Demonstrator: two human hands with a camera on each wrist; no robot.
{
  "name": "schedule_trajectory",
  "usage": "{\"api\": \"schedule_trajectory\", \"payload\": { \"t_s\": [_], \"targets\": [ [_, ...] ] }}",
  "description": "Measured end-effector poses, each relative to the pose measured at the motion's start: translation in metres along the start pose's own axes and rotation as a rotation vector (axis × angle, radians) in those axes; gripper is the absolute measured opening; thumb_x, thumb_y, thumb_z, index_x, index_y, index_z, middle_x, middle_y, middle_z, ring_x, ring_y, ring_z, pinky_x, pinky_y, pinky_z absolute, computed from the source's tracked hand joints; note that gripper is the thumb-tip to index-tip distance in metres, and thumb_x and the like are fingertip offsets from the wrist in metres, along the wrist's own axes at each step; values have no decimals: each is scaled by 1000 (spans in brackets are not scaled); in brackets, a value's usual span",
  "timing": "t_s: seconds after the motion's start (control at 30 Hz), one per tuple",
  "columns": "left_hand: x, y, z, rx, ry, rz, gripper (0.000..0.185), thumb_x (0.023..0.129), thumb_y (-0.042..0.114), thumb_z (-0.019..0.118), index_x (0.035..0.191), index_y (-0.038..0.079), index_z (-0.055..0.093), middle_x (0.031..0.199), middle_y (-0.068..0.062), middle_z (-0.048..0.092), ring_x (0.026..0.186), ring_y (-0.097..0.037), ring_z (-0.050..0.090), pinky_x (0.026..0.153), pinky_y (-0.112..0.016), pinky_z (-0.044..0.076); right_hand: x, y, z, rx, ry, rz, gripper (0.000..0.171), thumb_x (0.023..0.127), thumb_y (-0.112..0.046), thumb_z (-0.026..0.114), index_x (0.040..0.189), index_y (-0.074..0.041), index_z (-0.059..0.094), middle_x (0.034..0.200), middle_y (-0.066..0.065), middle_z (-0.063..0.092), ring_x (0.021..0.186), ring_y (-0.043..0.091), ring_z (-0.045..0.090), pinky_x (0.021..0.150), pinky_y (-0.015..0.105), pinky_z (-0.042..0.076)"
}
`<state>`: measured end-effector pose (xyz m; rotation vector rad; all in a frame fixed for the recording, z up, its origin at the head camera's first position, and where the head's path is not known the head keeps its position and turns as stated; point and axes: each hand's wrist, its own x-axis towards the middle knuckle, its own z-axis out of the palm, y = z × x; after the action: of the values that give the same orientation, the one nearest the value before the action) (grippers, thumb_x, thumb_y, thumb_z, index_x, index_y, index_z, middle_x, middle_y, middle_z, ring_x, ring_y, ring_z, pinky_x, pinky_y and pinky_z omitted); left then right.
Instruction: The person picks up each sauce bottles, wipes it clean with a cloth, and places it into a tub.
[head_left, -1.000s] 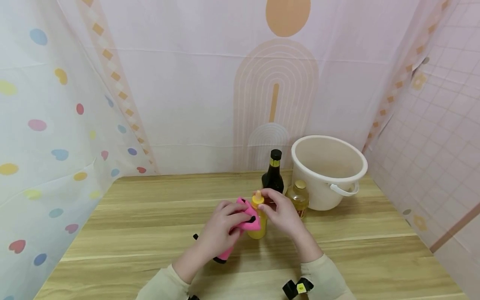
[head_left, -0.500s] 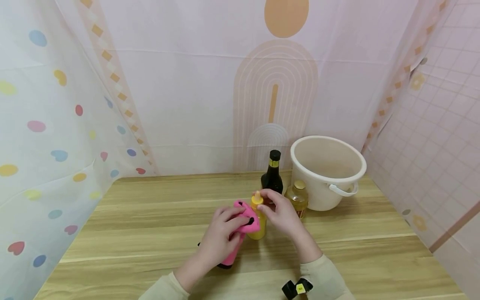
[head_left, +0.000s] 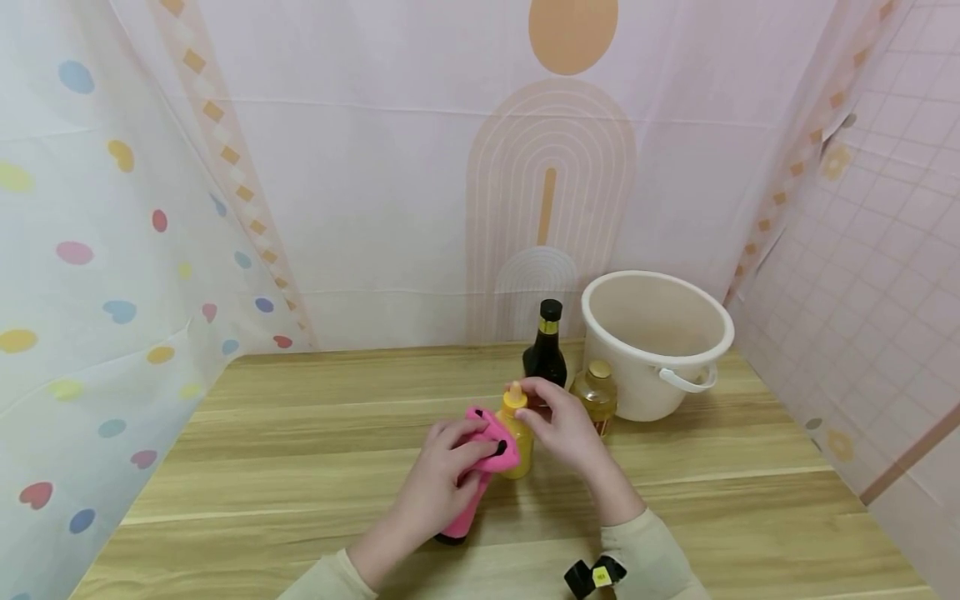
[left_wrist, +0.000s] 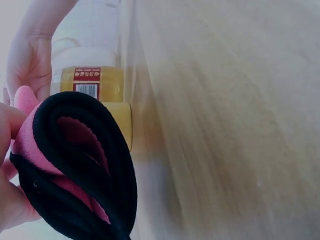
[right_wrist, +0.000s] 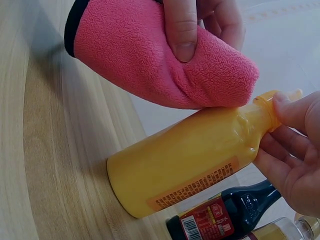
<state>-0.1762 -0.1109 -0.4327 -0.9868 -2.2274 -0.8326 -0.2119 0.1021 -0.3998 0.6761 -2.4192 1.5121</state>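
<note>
My left hand (head_left: 438, 479) grips a folded pink cloth with black edging (head_left: 497, 442) and presses it against the upper side of a yellow squeeze bottle (head_left: 519, 454). The bottle stands upright on the table. At its neck, my right hand (head_left: 562, 425) pinches the yellow cap between thumb and fingers. In the right wrist view, the cloth (right_wrist: 150, 55) touches the shoulder of the squeeze bottle (right_wrist: 185, 155), whose orange label carries dark print. The left wrist view has the black-edged cloth folds (left_wrist: 80, 160) in front, hiding most of the bottle.
A dark sauce bottle with a black cap (head_left: 547, 354) stands just behind the right hand. Right of it is a clear bottle of golden liquid (head_left: 597, 396), close to a white bucket (head_left: 637, 392) with a handle. All stand on the wooden table (head_left: 300, 450).
The left hand has slid the cloth slightly down along the squeeze bottle, and the cloth's hanging end has swung right. My right hand keeps its hold at the cap.
</note>
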Motion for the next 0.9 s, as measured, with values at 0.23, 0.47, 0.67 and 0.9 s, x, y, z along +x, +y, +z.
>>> {"api": "schedule_trajectory", "payload": {
  "t_s": [0.23, 0.47, 0.67, 0.9],
  "targets": [
    [-5, -1, 2, 3, -12, -15, 35, 69, -3, 84, 99, 13, 77, 120, -10, 64, 109, -31, 54, 85, -46, 53, 1, -1, 1, -2, -11, -11, 27, 91, 1, 68, 118, -2, 64, 117, 10, 67, 101, 23, 64, 87, 33, 54],
    [-13, 1, 6, 31, -135, -74, 29, 75, -1, 81, 100, 15, 78, 120, -10, 64, 111, -32, 53, 88, -46, 52, 0, -1, 0, -8, 10, 6, 28, 90, 2, 69, 116, -3, 65, 114, 8, 67, 101, 21, 63, 87, 32, 54],
    [-13, -2, 9, 65, -220, -82, 27, 76, -1, 78, 98, 15, 78, 117, -9, 65, 106, -29, 54, 88, -43, 51, 1, -1, 0, 3, 7, 3, 27, 90, 2, 69, 116, -3, 65, 115, 9, 67, 101, 22, 63, 87, 34, 53],
    [-11, -3, 11, 85, -333, -124, 25, 79, 0, 75, 99, 13, 78, 116, -9, 65, 105, -28, 53, 89, -43, 49, 0, -1, 0, -2, 3, 11, 27, 90, 2, 68, 117, -3, 65, 116, 9, 67, 102, 22, 63, 87, 33, 53]
  ]
}}
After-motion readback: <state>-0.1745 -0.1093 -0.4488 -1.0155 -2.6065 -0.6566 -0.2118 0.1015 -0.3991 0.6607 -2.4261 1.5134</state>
